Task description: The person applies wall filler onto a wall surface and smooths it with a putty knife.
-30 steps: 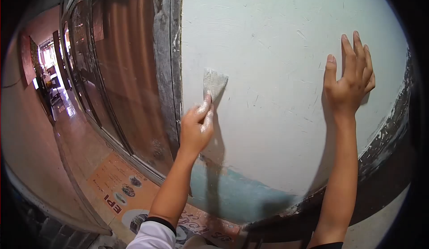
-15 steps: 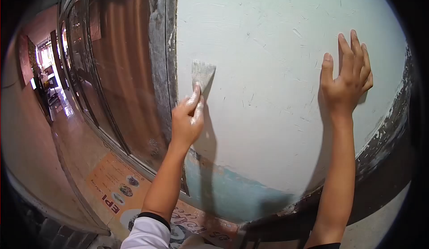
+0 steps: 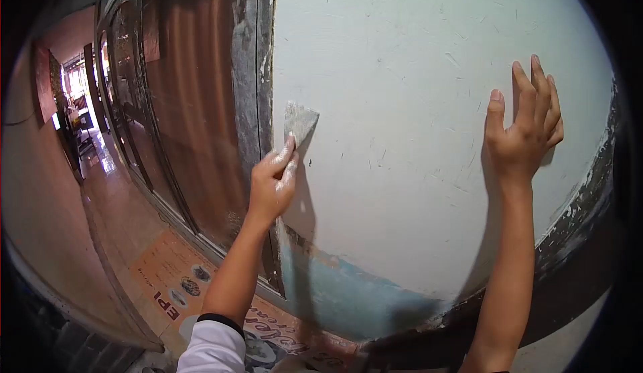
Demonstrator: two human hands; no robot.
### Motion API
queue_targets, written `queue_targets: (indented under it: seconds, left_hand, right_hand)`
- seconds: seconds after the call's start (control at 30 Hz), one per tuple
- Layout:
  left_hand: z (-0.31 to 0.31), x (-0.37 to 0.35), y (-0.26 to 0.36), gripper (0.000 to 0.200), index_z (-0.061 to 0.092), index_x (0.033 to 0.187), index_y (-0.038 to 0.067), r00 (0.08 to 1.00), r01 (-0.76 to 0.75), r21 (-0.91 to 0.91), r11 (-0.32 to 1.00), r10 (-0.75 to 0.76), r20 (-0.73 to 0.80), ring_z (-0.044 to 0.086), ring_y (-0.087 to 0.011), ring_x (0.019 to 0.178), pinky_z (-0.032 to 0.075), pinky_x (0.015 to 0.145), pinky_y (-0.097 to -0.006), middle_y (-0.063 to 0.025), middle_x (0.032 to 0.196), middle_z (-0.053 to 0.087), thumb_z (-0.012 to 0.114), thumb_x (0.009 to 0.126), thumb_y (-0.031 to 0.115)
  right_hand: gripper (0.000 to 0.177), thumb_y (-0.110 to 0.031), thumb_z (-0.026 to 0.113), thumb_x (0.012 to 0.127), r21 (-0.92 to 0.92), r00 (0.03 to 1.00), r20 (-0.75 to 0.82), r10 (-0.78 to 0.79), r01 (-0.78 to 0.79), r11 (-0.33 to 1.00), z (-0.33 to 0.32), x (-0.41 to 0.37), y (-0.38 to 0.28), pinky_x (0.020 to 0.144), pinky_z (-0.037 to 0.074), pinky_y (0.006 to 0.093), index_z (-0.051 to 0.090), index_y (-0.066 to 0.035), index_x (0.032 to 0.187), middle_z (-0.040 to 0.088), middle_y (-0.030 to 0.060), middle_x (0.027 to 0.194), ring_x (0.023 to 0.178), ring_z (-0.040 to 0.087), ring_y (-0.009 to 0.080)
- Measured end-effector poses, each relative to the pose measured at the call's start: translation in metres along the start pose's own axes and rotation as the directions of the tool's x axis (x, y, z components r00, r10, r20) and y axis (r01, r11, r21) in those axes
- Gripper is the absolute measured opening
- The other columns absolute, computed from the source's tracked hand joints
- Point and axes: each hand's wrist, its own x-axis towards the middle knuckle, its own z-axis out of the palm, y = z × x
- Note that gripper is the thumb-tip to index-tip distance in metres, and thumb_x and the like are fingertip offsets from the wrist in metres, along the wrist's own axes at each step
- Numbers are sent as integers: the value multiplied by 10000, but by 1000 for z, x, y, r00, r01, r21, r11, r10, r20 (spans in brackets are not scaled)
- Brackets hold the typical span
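Observation:
My left hand [image 3: 273, 182] is closed around a putty knife [image 3: 301, 120], its thumb and fingers smeared with white. The flat, whitish blade points up and lies close over the white wall panel [image 3: 388, 145], near the panel's left edge. My right hand [image 3: 526, 125] is spread with its palm side to the panel, fingers up and apart, near the right side. It holds nothing. Scratches and short dark marks show on the white surface, and a bluish-green strip [image 3: 355, 296] runs along its bottom.
A worn grey wooden frame [image 3: 256, 71] borders the panel, beside glass [image 3: 191, 105] with brown curtains behind. Below lies an orange printed banner [image 3: 157, 272] on the floor. A dark, flaking edge [image 3: 576, 205] curves along the right. At far left a corridor [image 3: 100, 185] leads to bright light.
My left hand and the putty knife have shifted slightly left relative to the panel. The whole view has moved a little; my right hand stays spread at the panel.

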Motion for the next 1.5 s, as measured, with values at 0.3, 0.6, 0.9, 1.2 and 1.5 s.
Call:
queue_targets:
  seconds: [0.3, 0.6, 0.9, 1.2, 1.5]
  left_hand:
    - [-11, -39, -21, 387, 662, 1330, 17, 1000, 7, 40, 999, -7, -8, 546, -106, 731, 462, 688, -243, -106, 808, 602, 658, 945, -18]
    - [-24, 5, 0, 406, 626, 1373, 21, 989, 134, 57, 989, -138, 57, 571, -83, 835, 480, 778, -226, -109, 960, 700, 646, 968, 4]
    - [-25, 11, -5, 448, 622, 1378, 25, 995, -78, 164, 983, 65, 82, 507, -113, 723, 446, 692, -230, -96, 812, 527, 637, 935, -43]
    - [-14, 6, -14, 425, 645, 1347, 28, 1000, -29, 60, 998, 29, 1, 520, -161, 679, 456, 670, -256, -137, 779, 548, 665, 925, -24]
    - [-36, 67, 32, 392, 631, 1385, 56, 989, 114, 92, 989, -122, 84, 516, -46, 823, 439, 749, -192, -21, 939, 664, 631, 993, 45]
  right_hand:
    - [479, -299, 622, 908, 18, 1000, 7, 22, -22, 1000, -3, 1, -5, 1218, 141, 523, 599, -251, 1384, 445, -56, 1579, 1501, 308, 226]
    - [455, -318, 585, 941, -31, 999, 37, 38, -37, 999, -5, 0, -8, 1238, 118, 525, 575, -259, 1392, 417, -56, 1590, 1515, 281, 215]
    - [455, -299, 588, 945, -58, 999, 22, 30, -28, 998, -4, 0, -8, 1230, 139, 513, 567, -268, 1399, 425, -57, 1585, 1505, 296, 210]
    - [448, -304, 598, 940, -52, 997, 42, 61, -59, 997, -8, 1, -9, 1233, 149, 494, 577, -259, 1386, 429, -51, 1582, 1505, 296, 208]
    - [451, -290, 600, 938, -28, 998, 39, 51, -50, 998, -7, 0, -8, 1232, 152, 503, 581, -247, 1386, 427, -60, 1582, 1505, 303, 215]
